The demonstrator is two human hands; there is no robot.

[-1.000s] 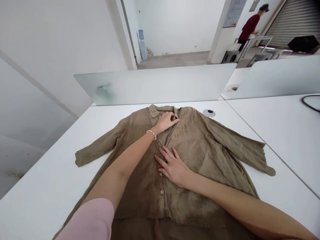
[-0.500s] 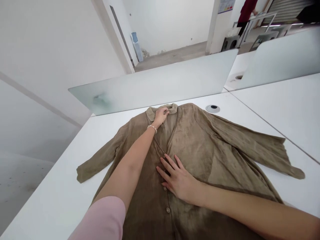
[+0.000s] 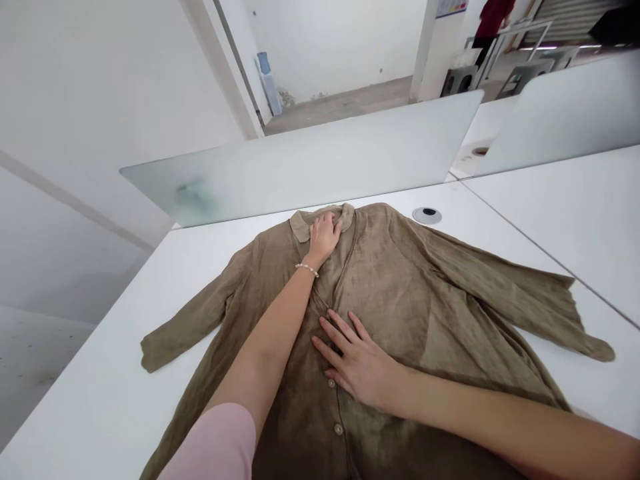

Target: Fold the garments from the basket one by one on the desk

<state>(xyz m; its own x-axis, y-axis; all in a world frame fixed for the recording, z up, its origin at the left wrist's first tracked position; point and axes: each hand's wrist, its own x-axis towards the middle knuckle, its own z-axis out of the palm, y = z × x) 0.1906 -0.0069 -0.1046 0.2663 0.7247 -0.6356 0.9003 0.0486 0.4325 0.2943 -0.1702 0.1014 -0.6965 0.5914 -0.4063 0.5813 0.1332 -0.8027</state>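
An olive-brown button-up shirt (image 3: 395, 287) lies front up on the white table, its collar at the far side and both sleeves spread outward. My left hand (image 3: 326, 237) rests just below the collar (image 3: 300, 227), palm down with the fingers stretched over the inside of the neck opening. A beaded bracelet (image 3: 307, 269) circles that wrist. Lower down, my right hand (image 3: 355, 363) lies flat on the shirt front with its fingers spread across the button placket. Two pale buttons (image 3: 339, 429) show below the right hand.
Along the table's (image 3: 85, 400) far edge stands a frosted glass divider (image 3: 310, 173). A round cable grommet (image 3: 427, 215) sits right of the collar. Beyond are a water dispenser (image 3: 269, 87), grey stools (image 3: 459, 80) and a person in a dark red top (image 3: 495, 17).
My left hand has gone from a pinch at the neck opening to lying flat with fingers extended. The right hand stays in place, and the view has shifted slightly.
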